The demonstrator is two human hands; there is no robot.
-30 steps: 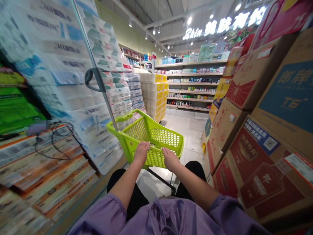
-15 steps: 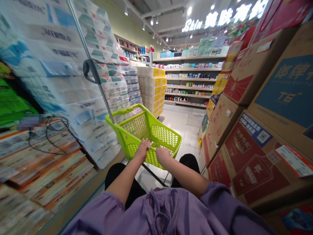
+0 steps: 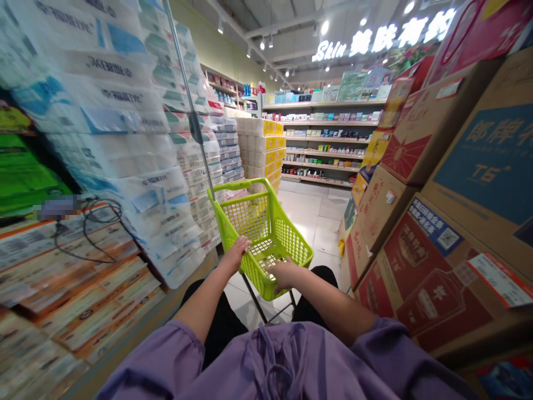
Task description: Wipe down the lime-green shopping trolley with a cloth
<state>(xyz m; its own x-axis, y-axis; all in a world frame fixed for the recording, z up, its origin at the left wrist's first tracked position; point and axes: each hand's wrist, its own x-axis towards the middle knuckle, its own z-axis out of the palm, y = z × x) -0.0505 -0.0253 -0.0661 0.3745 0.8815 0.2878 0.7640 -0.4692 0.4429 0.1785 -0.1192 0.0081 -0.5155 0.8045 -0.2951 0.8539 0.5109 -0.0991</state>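
Observation:
A lime-green shopping cart [image 3: 291,228] stands in front of my knees, its perforated basket showing no goods. My left hand [image 3: 236,256] lies on the left rim of the basket, fingers bent over the edge. At the near end my right hand [image 3: 285,273] reaches over the rim, with its fingers apart and pointing down and inward; whether it presses on the rim is hard to see. A thin metal pole [image 3: 183,66] with a dark fitting [image 3: 194,128] rises from the cart's far left corner.
Tall stacks of wrapped paper packs [image 3: 154,211] line the left side. Cardboard cartons [image 3: 433,278] are piled on the right. Ahead, a tiled aisle [image 3: 325,216] leads to stocked shelves [image 3: 328,125]. A cable [image 3: 100,244] lies over boxes at left.
The cart has turned, and its handle and pole have swung right. My right hand has changed from a closed fist at the near rim to spread fingers. My left hand has shifted slightly left.

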